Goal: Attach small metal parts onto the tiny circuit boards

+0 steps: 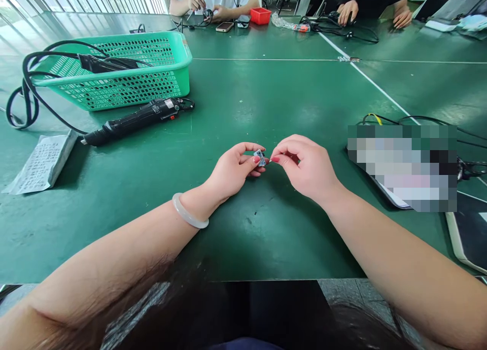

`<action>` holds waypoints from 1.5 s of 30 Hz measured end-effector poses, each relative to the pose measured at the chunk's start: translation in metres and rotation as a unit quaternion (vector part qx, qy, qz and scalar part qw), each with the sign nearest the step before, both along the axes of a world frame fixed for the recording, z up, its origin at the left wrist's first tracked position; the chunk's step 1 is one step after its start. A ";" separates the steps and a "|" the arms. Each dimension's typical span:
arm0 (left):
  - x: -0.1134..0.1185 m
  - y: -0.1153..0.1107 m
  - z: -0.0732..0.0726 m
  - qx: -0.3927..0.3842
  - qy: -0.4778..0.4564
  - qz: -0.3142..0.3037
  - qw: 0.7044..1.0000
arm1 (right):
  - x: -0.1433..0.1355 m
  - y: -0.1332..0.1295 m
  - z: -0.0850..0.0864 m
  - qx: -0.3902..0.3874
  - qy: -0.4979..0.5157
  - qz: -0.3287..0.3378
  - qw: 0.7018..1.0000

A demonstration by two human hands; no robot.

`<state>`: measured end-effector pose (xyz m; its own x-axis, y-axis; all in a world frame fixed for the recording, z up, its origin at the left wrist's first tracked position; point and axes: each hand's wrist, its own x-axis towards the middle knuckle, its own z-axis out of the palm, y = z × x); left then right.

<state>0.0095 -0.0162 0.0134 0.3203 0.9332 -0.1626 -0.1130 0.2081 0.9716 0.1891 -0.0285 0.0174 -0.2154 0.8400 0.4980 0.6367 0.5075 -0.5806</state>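
Observation:
In the middle of the view, my left hand (pixel 236 168) pinches a small blue-grey part (pixel 260 158), perhaps a little circuit board, between thumb and fingers. A pale bracelet (pixel 189 211) is on that wrist. Just to the right, my right hand (pixel 304 162) has its thumb and forefinger pressed together at the part's right side. A tiny light tip shows at those fingertips, too small to name. Both hands are above the green table (pixel 243 101).
On the left are a green basket (pixel 129 83) with corded black tools, a black electric screwdriver (pixel 137 119) and a folded paper block (pixel 43 160). A blurred-out item (pixel 401 167) lies right. Two people work at the far side, near a red bin (pixel 261 15).

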 end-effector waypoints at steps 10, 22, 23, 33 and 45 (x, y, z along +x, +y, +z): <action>-0.001 -0.001 -0.004 -0.037 -0.072 -0.139 0.987 | 0.001 -0.003 -0.001 0.099 -0.004 0.025 0.995; -0.002 -0.002 0.004 -0.110 -0.113 -0.085 0.984 | 0.002 -0.003 0.004 0.067 0.036 -0.029 0.997; -0.002 -0.002 0.005 -0.114 -0.112 -0.075 0.984 | 0.002 -0.003 0.004 0.062 0.038 -0.028 0.997; 0.000 -0.003 0.006 -0.125 -0.101 -0.075 0.984 | 0.000 -0.004 0.001 0.037 0.023 0.027 0.999; -0.001 0.004 0.004 -0.080 -0.104 0.032 0.991 | 0.007 0.012 -0.015 -0.081 -0.072 -0.024 0.994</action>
